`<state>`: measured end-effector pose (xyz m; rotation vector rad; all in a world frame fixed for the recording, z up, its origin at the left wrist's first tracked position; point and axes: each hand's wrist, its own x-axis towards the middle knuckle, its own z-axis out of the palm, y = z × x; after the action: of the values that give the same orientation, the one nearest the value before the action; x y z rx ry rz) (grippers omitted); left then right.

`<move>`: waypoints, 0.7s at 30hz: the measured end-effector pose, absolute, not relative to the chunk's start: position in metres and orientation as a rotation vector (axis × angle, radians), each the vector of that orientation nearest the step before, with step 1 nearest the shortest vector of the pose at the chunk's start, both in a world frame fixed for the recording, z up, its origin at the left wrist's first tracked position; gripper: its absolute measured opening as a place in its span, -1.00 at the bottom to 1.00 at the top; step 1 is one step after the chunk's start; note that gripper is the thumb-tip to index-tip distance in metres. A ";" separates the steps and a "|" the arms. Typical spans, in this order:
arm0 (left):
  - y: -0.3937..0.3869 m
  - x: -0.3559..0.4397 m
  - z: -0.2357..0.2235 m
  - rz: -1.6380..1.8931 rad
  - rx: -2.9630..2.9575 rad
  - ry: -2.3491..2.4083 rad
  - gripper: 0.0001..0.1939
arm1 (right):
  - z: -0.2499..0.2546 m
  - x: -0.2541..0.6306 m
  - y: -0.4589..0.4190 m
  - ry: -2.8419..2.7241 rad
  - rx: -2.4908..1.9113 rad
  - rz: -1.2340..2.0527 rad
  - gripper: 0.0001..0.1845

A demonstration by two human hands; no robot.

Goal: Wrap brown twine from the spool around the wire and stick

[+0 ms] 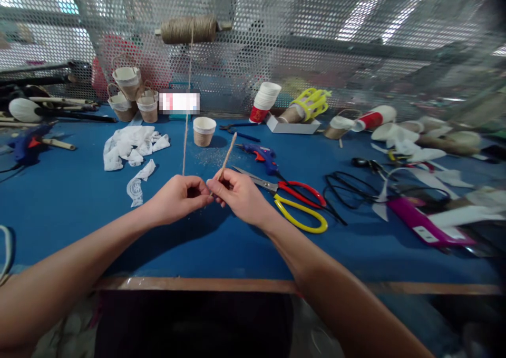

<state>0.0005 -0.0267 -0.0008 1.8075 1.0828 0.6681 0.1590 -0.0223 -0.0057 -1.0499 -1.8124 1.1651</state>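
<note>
My right hand (pixel 239 193) pinches a thin tan stick-like piece (pixel 228 155), perhaps wrapped in twine, which points up and away from me. Close beside it, my left hand (pixel 184 197) has its thumb and fingers closed at the lower end of that piece. A strand of jute twine (pixel 187 121) drops from the spool (pixel 188 30) on the mesh wall and passes behind my left hand; its end is hidden by the fingers. Beyond both hands stands a twine-wrapped paper cup (pixel 204 132) with a pale rim.
Right of my hands lie scissors (pixel 272 185) with red and yellow handles and a blue glue gun (pixel 261 156). White lace (pixel 132 142) is heaped at left, before several small twine baskets (pixel 148 107). Stacked paper cups (pixel 264 102) stand behind; a purple power strip (pixel 427 222) lies right.
</note>
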 end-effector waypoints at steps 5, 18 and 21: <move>-0.026 0.000 0.000 0.668 1.699 1.034 -0.85 | -0.005 0.159 -0.021 -1.789 -1.076 1.142 -0.75; -0.031 0.003 0.000 0.701 1.994 1.239 -0.88 | -0.013 0.156 -0.021 -1.827 -1.206 0.861 -0.64; -0.032 0.003 -0.002 0.748 2.077 1.280 -0.86 | -0.013 0.156 -0.022 -1.803 -1.214 0.835 -0.63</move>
<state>0.0034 -0.0321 -0.0018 2.0766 1.2798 0.7484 0.1556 -0.0215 -0.0130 -1.2139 -1.8028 0.8355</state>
